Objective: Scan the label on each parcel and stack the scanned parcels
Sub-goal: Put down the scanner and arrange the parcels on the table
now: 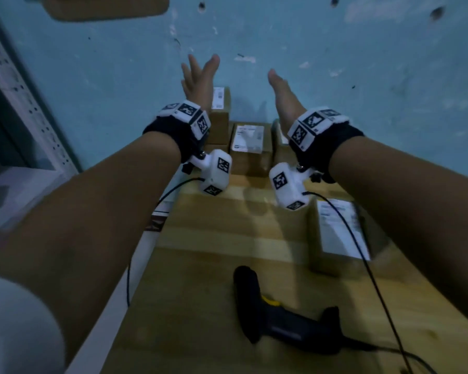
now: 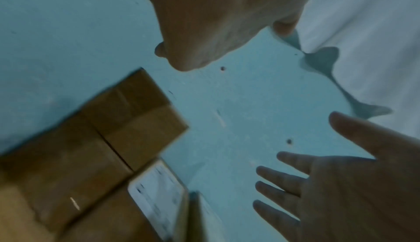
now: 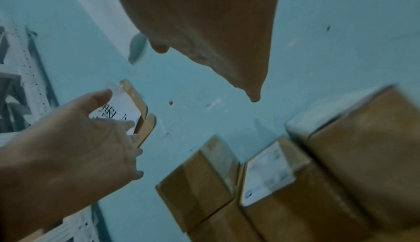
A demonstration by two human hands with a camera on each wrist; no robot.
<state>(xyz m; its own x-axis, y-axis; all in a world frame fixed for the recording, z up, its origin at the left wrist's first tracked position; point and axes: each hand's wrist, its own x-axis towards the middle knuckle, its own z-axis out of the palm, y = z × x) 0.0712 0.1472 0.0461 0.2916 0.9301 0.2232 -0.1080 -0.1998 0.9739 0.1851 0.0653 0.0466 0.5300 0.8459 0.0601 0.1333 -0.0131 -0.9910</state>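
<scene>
Several brown cardboard parcels stand at the far end of the wooden table (image 1: 200, 265) against the blue wall: a tall one (image 1: 220, 114), a middle one (image 1: 247, 139) with a white label on top, and one (image 1: 278, 136) half hidden behind my right wrist. Another labelled parcel (image 1: 338, 230) lies nearer, on the right. The black and yellow scanner (image 1: 281, 317) lies on the table in front. My left hand (image 1: 200, 76) is raised above the parcels with fingers spread, holding nothing. My right hand (image 1: 281, 95) is raised beside it, fingers straight, also empty.
A white perforated metal rack (image 1: 25, 109) stands along the left. A wood-framed board (image 3: 134, 105) hangs on the wall above the parcels. Thin black cables (image 1: 362, 252) run from the wrist cameras over the table.
</scene>
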